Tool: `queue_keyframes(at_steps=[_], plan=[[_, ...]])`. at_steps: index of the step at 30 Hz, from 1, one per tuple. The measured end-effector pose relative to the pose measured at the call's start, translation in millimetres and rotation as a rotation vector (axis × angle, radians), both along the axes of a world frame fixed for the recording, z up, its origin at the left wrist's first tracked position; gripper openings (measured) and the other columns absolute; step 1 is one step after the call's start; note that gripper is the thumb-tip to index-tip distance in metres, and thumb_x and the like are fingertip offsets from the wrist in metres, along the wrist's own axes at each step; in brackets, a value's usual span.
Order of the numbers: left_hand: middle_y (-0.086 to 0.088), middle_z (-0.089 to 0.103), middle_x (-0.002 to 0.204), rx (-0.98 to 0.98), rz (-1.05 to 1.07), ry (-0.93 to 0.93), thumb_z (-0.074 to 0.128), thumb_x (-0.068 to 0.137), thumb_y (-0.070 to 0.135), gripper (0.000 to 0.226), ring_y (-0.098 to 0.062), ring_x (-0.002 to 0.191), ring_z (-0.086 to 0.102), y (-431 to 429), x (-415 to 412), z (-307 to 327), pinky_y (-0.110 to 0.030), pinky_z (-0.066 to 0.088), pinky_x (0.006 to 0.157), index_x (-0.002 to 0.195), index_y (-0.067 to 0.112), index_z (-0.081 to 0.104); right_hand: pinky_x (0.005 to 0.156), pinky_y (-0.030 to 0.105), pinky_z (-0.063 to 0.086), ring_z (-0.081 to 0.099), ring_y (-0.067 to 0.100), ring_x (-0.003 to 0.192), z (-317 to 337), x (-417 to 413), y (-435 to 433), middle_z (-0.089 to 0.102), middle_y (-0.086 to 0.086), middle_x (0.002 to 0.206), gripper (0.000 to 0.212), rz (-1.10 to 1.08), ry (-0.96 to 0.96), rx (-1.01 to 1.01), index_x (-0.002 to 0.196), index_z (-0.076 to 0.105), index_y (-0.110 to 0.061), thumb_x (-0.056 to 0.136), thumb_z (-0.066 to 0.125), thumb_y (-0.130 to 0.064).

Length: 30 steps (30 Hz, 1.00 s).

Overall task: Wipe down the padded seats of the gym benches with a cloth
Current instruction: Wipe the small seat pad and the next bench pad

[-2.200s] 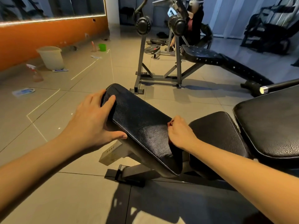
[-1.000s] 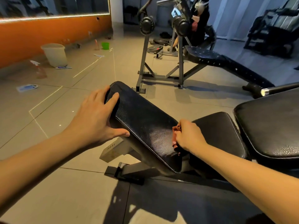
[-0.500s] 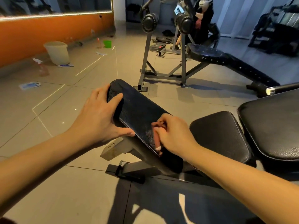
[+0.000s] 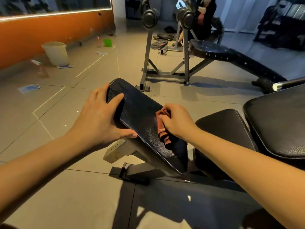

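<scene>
A black padded seat slopes down toward me on a grey metal frame. My left hand grips its left edge, fingers over the top and thumb under the near rim. My right hand holds a bunched reddish-brown cloth against the pad's right half; the cloth hangs below my fingers. Two more black pads, a small one and a large one, lie to the right.
A second bench with a rack and weight plates stands behind. A pale bucket, a spray bottle, a green cup and papers lie on the tiled floor along the orange wall. A bar end juts in from the right.
My right hand has brought the cloth up from the pad's lower right edge onto its top face and slid it up the pad. The left hand keeps its grip.
</scene>
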<state>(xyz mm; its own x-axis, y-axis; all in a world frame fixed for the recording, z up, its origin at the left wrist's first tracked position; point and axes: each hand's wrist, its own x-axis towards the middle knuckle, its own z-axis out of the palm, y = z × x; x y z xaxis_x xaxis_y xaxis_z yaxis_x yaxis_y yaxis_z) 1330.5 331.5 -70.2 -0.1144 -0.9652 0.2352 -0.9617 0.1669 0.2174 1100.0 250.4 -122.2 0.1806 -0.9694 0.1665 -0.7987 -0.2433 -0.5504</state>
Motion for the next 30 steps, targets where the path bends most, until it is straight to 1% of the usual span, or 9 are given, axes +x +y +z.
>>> queue_keyframes(at_steps=[3, 5, 8, 14, 18, 21, 23, 27, 30], plan=[[-0.006, 0.009, 0.167, 0.009, 0.005, 0.000, 0.047, 0.051, 0.088, 0.126, -0.030, 0.152, 0.007, 1.3, -0.5, 0.6, -0.052, 0.020, 0.122, 0.159, 0.028, 0.026, 0.072, 0.035, 0.043, 0.064, 0.037, 0.098, -4.8, -29.7, -14.1, 0.065, 0.013, 0.092, 0.010, -0.202, 0.188, 0.106, 0.090, 0.060, -0.008, 0.095, 0.059, -0.016], [-0.007, 0.009, 0.167, 0.006, 0.001, -0.005, 0.046, 0.052, 0.088, 0.125, -0.030, 0.152, 0.008, 0.8, -0.2, 0.4, -0.052, 0.020, 0.122, 0.159, 0.027, 0.026, 0.071, 0.033, 0.039, 0.063, 0.034, 0.096, -3.0, -26.1, -11.9, 0.059, 0.008, 0.087, 0.008, -0.167, 0.201, 0.102, 0.088, 0.057, -0.013, 0.095, 0.061, -0.014], [-0.007, 0.009, 0.167, -0.002, -0.002, -0.018, 0.041, 0.051, 0.092, 0.126, -0.030, 0.152, 0.008, -0.9, 2.5, -2.3, -0.053, 0.020, 0.122, 0.159, 0.027, 0.027, 0.075, 0.034, 0.048, 0.060, 0.019, 0.088, 5.2, -1.8, -1.4, 0.064, 0.002, 0.090, 0.007, 0.046, 0.017, 0.063, 0.095, 0.068, -0.014, 0.097, 0.064, -0.019], [-0.007, 0.009, 0.167, -0.005, 0.004, -0.019, 0.047, 0.053, 0.089, 0.124, -0.031, 0.153, 0.009, 0.0, 0.3, -2.3, -0.052, 0.020, 0.122, 0.159, 0.027, 0.027, 0.070, 0.038, 0.046, 0.064, 0.032, 0.092, -11.3, -33.7, -3.4, 0.064, 0.009, 0.089, 0.006, -0.228, 0.225, 0.099, 0.090, 0.060, -0.010, 0.095, 0.057, -0.013], [-0.008, 0.009, 0.167, -0.013, -0.017, -0.031, 0.038, 0.051, 0.094, 0.128, -0.031, 0.152, 0.008, -0.4, 4.2, -2.6, -0.053, 0.020, 0.122, 0.159, 0.026, 0.027, 0.071, 0.023, 0.044, 0.058, 0.006, 0.083, 7.2, 9.4, 44.4, 0.061, -0.012, 0.086, 0.008, 0.085, -0.048, 0.009, 0.095, 0.058, -0.028, 0.098, 0.062, -0.022], [-0.007, 0.008, 0.167, -0.006, -0.007, -0.045, 0.038, 0.050, 0.094, 0.129, -0.030, 0.152, 0.007, -2.0, 4.0, -3.3, -0.052, 0.020, 0.122, 0.159, 0.027, 0.026, 0.078, 0.020, 0.048, 0.058, 0.006, 0.092, 4.0, 16.6, 62.0, 0.062, -0.011, 0.098, 0.003, 0.269, -0.044, -0.119, 0.102, 0.059, -0.027, 0.100, 0.061, -0.026], [-0.006, 0.007, 0.167, 0.000, 0.000, -0.042, 0.041, 0.050, 0.092, 0.128, -0.029, 0.152, 0.006, -3.2, 3.5, -4.1, -0.052, 0.019, 0.122, 0.159, 0.028, 0.024, 0.076, 0.020, 0.043, 0.057, 0.010, 0.093, -10.4, -2.1, 41.7, 0.059, -0.009, 0.099, 0.002, 0.165, 0.011, -0.145, 0.102, 0.057, -0.024, 0.100, 0.058, -0.023], [-0.007, 0.005, 0.167, -0.007, -0.005, -0.040, 0.042, 0.051, 0.093, 0.128, -0.030, 0.152, 0.006, -1.8, 4.7, -4.7, -0.051, 0.019, 0.122, 0.159, 0.028, 0.024, 0.071, 0.033, 0.035, 0.061, 0.028, 0.095, -26.5, -35.6, 10.5, 0.055, 0.001, 0.090, 0.010, -0.183, 0.143, 0.003, 0.092, 0.053, -0.017, 0.102, 0.051, -0.018], [-0.006, 0.004, 0.168, -0.005, 0.001, -0.035, 0.041, 0.050, 0.093, 0.128, -0.029, 0.152, 0.005, -1.2, 4.2, -3.6, -0.051, 0.018, 0.122, 0.159, 0.028, 0.024, 0.070, 0.026, 0.042, 0.060, 0.014, 0.089, -14.4, -6.6, 37.1, 0.059, -0.007, 0.089, 0.006, -0.040, -0.003, -0.053, 0.097, 0.061, -0.022, 0.100, 0.056, -0.022]])
